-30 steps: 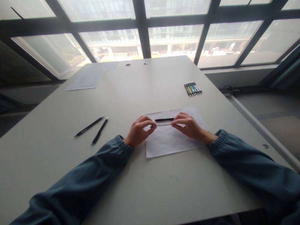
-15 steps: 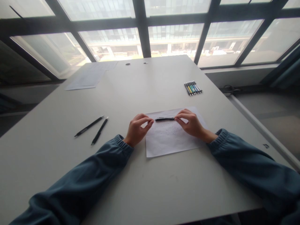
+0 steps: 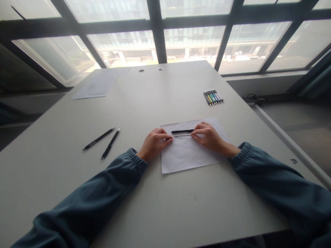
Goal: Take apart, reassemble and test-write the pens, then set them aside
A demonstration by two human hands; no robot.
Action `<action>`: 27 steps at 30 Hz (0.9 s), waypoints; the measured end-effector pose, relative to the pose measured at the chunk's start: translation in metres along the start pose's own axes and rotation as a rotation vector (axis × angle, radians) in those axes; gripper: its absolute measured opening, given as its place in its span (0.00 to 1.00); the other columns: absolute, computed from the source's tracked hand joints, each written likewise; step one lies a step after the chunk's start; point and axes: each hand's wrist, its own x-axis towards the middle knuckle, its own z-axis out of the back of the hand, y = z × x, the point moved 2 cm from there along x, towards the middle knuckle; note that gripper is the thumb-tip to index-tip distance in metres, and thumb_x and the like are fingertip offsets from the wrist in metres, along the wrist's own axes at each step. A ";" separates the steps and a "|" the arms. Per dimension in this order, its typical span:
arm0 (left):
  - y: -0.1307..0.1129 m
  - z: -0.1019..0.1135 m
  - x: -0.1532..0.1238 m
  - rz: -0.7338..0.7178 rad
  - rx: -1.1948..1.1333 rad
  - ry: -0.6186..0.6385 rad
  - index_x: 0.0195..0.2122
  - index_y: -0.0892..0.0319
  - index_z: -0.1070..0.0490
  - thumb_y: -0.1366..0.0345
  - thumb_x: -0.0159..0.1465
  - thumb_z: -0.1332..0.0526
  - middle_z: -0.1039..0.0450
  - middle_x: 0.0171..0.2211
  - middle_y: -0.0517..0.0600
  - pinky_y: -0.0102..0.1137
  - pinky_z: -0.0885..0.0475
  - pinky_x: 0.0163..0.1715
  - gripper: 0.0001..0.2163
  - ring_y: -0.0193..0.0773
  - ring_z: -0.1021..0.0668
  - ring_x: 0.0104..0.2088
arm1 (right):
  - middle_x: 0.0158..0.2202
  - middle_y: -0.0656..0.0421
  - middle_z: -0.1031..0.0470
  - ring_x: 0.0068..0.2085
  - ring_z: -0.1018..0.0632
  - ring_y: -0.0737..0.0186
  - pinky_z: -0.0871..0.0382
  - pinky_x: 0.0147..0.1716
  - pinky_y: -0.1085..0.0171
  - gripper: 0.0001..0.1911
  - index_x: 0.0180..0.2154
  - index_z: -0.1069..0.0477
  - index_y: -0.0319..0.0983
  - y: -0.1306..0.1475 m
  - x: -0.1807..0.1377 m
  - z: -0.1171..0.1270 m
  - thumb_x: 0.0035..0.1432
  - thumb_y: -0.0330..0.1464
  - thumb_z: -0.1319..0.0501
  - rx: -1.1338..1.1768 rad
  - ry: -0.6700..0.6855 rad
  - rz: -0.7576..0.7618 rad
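A white sheet of paper [image 3: 188, 155] lies on the grey table [image 3: 155, 206] in front of me. On its far part rests a black pen barrel [image 3: 181, 131]. Just nearer me a thin dark refill [image 3: 182, 136] stretches between my two hands. My left hand [image 3: 154, 144] pinches its left end with curled fingers. My right hand [image 3: 209, 136] pinches the right end, its fingertips also close to the barrel's right end. Both hands rest low over the paper.
Two black pens [image 3: 103, 140] lie on the table to the left. A row of several coloured pens [image 3: 213, 96] sits at the far right. Loose sheets [image 3: 97, 86] lie at the far left corner. Large windows rise beyond the far edge.
Half a second ago both hands were up at the black barrel and no refill showed. Now they have drawn slightly nearer, with the thin refill held between them below the barrel.
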 end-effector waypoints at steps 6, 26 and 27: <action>0.002 -0.001 0.001 0.029 -0.004 0.020 0.40 0.52 0.17 0.58 0.64 0.33 0.23 0.34 0.50 0.35 0.26 0.40 0.07 0.40 0.24 0.37 | 0.34 0.55 0.21 0.39 0.25 0.55 0.29 0.44 0.55 0.06 0.35 0.19 0.42 0.000 -0.001 0.000 0.60 0.28 0.35 -0.027 0.046 0.010; 0.000 0.005 0.000 0.099 0.214 -0.086 0.55 0.57 0.28 0.72 0.68 0.46 0.25 0.53 0.55 0.46 0.31 0.57 0.17 0.49 0.26 0.56 | 0.37 0.54 0.23 0.40 0.23 0.55 0.28 0.40 0.57 0.14 0.48 0.24 0.40 -0.007 0.000 0.006 0.67 0.29 0.46 0.054 -0.317 -0.196; 0.002 0.004 0.000 0.106 0.244 -0.068 0.57 0.57 0.29 0.74 0.66 0.46 0.27 0.57 0.56 0.47 0.33 0.60 0.19 0.50 0.28 0.59 | 0.38 0.54 0.23 0.41 0.23 0.54 0.28 0.41 0.56 0.14 0.48 0.25 0.40 -0.008 0.000 0.005 0.67 0.28 0.47 0.048 -0.308 -0.202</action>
